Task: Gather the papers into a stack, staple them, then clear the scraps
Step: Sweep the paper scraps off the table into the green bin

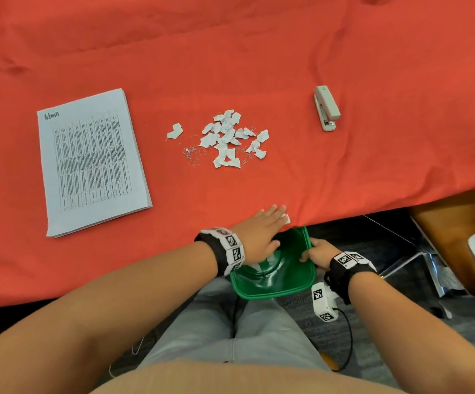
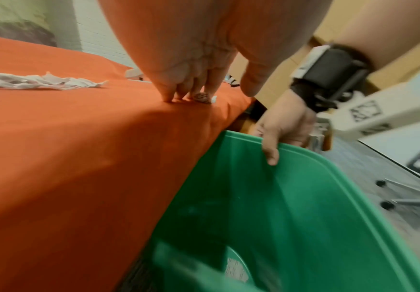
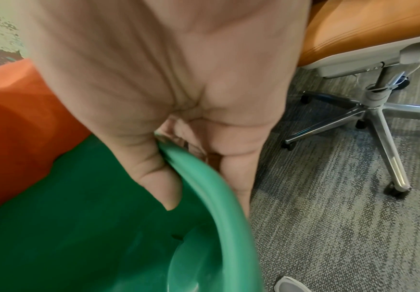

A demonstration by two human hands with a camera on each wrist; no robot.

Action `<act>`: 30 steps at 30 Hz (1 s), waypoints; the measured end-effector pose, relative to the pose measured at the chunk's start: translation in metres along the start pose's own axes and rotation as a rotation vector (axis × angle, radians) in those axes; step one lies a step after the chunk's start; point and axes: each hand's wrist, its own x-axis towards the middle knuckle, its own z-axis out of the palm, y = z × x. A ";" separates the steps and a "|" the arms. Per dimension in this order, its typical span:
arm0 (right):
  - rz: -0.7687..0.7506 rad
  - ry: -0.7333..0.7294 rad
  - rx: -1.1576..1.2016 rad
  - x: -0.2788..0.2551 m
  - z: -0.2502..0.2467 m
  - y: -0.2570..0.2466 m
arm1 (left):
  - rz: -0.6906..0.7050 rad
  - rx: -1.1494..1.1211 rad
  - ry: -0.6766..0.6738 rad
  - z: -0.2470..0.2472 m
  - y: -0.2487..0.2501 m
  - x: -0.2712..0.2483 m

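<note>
At nine o'clock on the red cloth the papers lie stacked, the stapler at two; most scraps remain at centre. From the left wrist, the left hand presses flat fingers on one scrap at the table edge. From the right wrist, the right hand grips the green bin rim below, with open floor beyond.
</note>
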 end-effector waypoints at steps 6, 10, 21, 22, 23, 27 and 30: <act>0.029 -0.031 0.042 0.004 -0.002 -0.002 | 0.065 -0.091 0.006 -0.005 -0.007 -0.032; 0.044 -0.028 0.050 0.007 -0.002 -0.002 | -0.175 -0.192 0.281 -0.050 -0.051 -0.016; 0.064 -0.008 0.029 0.008 -0.003 -0.008 | -0.376 -0.070 0.180 -0.080 -0.107 0.017; 0.073 -0.007 0.026 0.009 -0.003 -0.008 | -0.344 -0.052 0.159 -0.071 -0.100 0.013; 0.073 -0.009 0.022 0.008 -0.002 -0.010 | -0.306 -0.038 0.137 -0.063 -0.092 0.008; 0.074 -0.016 -0.012 0.007 -0.005 -0.012 | -0.114 -0.013 0.019 -0.034 -0.060 -0.019; 0.080 -0.043 -0.078 0.020 -0.009 -0.004 | -0.021 -0.100 0.017 -0.032 -0.053 -0.030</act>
